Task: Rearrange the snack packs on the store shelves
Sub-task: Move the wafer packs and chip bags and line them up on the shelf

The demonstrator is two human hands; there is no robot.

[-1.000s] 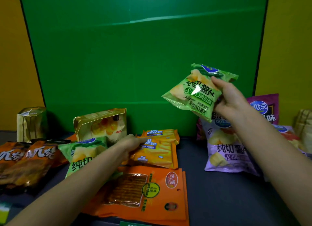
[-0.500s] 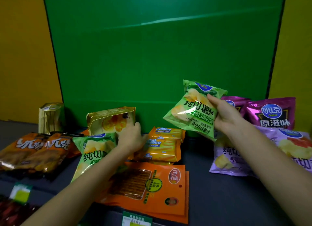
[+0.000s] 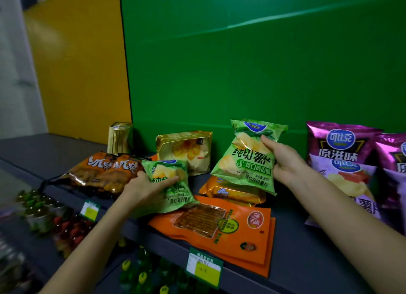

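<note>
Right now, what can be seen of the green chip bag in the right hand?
The green chip bag is a glossy, puffed foil-like pouch printed with chips, cucumber, a blue logo and dark Chinese lettering. It is held upright, front toward the camera, over the yellow wafer packs. The right hand grips its right edge, thumb across the front.

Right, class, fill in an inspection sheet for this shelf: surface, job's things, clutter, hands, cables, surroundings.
Surface: dark grey shelf, packs lying across it.
Job's things: raised green chip bag; lower green chip bag down among the packs; orange packs flat in front; yellow wafer packs, gold pack, brown packs, purple bags around.
Clutter: price tag on shelf edge; bottles below.
Hands: right hand grips the raised bag; left hand grips the lower one.
Cables: nothing seen.
Surroundings: green back panel, yellow panel left of it.
</note>
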